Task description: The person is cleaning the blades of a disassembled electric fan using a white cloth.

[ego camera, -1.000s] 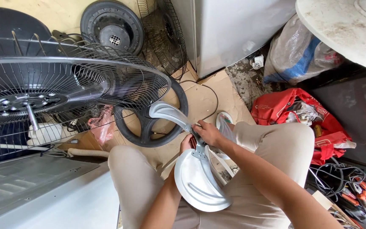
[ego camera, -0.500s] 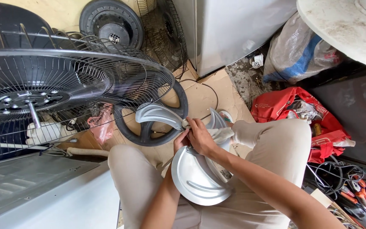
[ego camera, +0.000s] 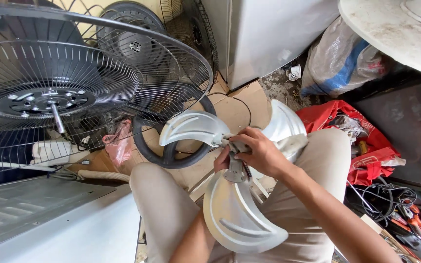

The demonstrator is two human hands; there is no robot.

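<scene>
We clamped both our right hand (ego camera: 261,156) and left hand (ego camera: 221,163) on the hub of the silver fan blade (ego camera: 235,209) above our lap, the wire fan guard (ego camera: 74,92) at ten o'clock.

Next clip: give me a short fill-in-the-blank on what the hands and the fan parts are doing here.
1. Both hands grip the hub of a silver fan blade that has ____ blades.
2. The right hand closes over the hub from the ____.
3. The wire fan guard stands to the person's ____.
4. A black rubber ring lies on the ____ beyond the knees.

Missing words: three; top; left; floor
</scene>
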